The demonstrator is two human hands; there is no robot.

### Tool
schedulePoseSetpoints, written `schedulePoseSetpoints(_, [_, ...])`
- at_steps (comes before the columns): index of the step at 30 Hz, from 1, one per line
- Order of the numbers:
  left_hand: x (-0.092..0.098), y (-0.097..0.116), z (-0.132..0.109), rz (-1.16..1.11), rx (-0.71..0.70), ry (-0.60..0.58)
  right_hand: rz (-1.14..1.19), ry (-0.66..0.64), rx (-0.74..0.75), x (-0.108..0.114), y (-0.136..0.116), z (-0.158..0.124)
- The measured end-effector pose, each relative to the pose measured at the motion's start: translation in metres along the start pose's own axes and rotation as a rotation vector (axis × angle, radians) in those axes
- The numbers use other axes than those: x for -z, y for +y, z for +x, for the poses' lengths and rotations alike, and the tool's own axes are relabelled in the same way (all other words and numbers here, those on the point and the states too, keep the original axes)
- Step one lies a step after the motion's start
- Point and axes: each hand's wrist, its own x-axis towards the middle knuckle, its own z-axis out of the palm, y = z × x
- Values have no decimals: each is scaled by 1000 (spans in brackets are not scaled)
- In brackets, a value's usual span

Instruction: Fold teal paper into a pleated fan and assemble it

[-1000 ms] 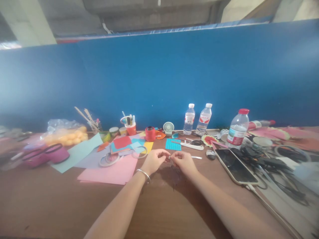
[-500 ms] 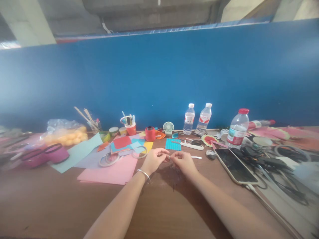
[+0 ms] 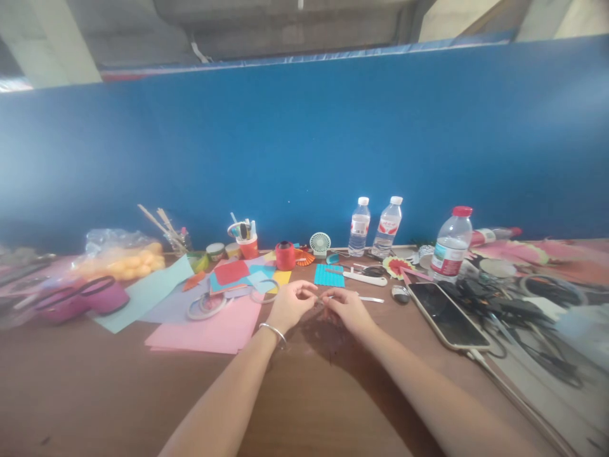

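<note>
My left hand (image 3: 291,305) and my right hand (image 3: 346,307) meet fingertip to fingertip over the brown table (image 3: 304,393). Both pinch a small thin light strip (image 3: 323,297) held between them; it is too small to name. A silver bangle (image 3: 273,332) circles my left wrist. Just beyond the hands lie a turquoise paper square (image 3: 330,275) and a white craft knife (image 3: 365,278). A pink paper sheet (image 3: 214,329) lies left of my left hand, with a tape ring (image 3: 204,306) on its far edge.
A phone (image 3: 445,306) and tangled black cables (image 3: 514,311) lie at right. Three water bottles (image 3: 450,244) and a small fan (image 3: 320,243) stand by the blue partition (image 3: 304,139). Coloured papers (image 3: 238,274), a red cup (image 3: 248,244), a bag of yellow balls (image 3: 121,257) and a purple case (image 3: 83,295) crowd the left.
The hands stay together on the small strip, with only slight finger shifts. The view has drifted a little, so everything sits slightly lower left.
</note>
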Motion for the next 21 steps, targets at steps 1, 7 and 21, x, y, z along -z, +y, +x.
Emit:
schedulePoseSetpoints(1, [2,0,1,-4,12,7,4,-13,-11,0,0,0])
schedulePoseSetpoints(7, [7,-3,3,-24,44,6,-23,9,-45,0,3,1])
schedulePoseSetpoints(21, [10,-12,7,-88,35,48,-214,95,-14,7,6,2])
